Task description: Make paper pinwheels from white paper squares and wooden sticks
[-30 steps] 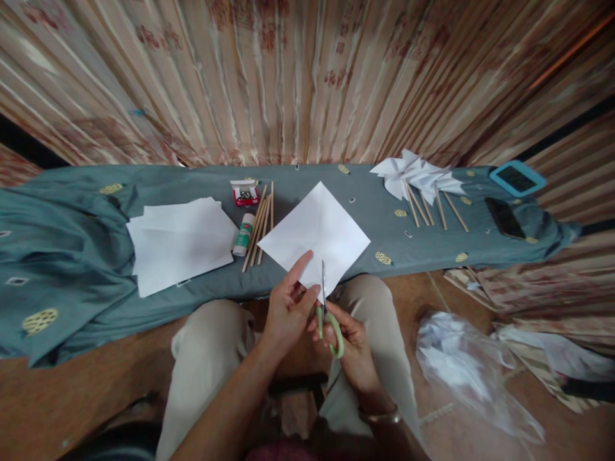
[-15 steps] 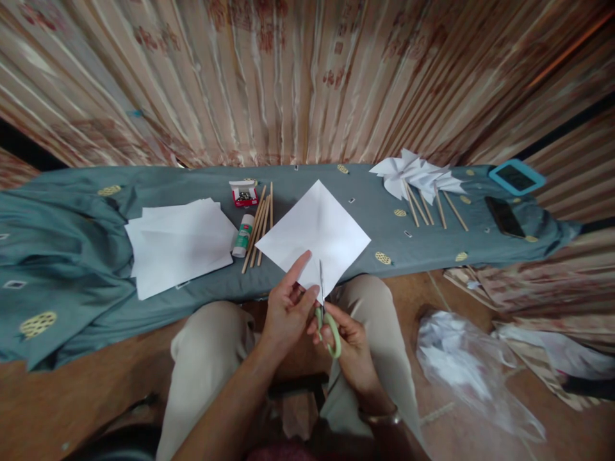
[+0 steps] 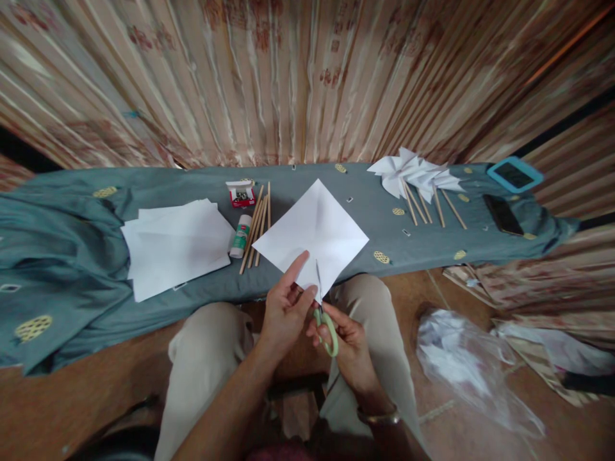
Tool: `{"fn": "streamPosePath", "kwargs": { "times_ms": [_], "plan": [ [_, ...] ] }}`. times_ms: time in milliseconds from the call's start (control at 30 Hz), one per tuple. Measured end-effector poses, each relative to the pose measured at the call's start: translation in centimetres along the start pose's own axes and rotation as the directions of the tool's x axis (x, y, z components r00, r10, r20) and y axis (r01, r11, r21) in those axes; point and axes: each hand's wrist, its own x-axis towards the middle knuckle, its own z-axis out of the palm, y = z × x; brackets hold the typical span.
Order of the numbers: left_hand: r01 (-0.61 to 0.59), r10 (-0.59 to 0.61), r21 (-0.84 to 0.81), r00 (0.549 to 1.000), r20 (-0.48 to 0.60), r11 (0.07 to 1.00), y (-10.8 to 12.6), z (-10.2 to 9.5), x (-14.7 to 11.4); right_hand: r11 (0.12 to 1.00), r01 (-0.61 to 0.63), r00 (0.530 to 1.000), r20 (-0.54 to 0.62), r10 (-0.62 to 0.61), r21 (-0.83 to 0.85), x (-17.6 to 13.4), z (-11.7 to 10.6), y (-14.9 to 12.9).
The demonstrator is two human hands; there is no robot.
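White paper (image 3: 317, 218) under left fingers (image 3: 294, 269), scissors (image 3: 332, 338) at corner

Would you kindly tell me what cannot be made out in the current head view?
In the head view:
Scissors: partly hidden by the right hand.
Paper square: near-left edge partly covered by the left hand.
Glue tube: print too small to read.
Tablecloth: cut off by the left edge.

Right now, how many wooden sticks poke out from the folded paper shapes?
4, left to right: first stick, second stick close beside it, third stick, fourth stick farthest right. The folded paper shapes may hide more.
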Motion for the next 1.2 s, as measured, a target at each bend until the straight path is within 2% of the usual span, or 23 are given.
{"fn": "streamPosePath", "kwargs": {
  "times_ms": [200,467,900,1200],
  "plan": [
    [-0.008,0.008,0.005,0.999,-0.041,1.000,0.1,0.0,0.1,1.000,-0.020,1.000,-0.006,0.020,-0.012,0.1,0.1,-0.3],
    [0.000,0.000,-0.006,0.999,-0.042,1.000,0.1,0.1,0.1,0.999,-0.031,0.999,-0.030,0.032,0.045,0.0,-0.1,0.6],
    [0.056,-0.056,0.005,0.995,0.085,0.998,-0.3,0.1,-0.2,1.000,-0.001,1.000,0.028,0.000,0.023,0.2,-0.2,-0.2],
    [0.072,-0.076,0.054,0.995,0.067,0.996,-0.5,0.1,-0.3,1.000,0.009,1.000,0.014,-0.009,-0.007,0.4,-0.2,-0.6]
  ]
}}
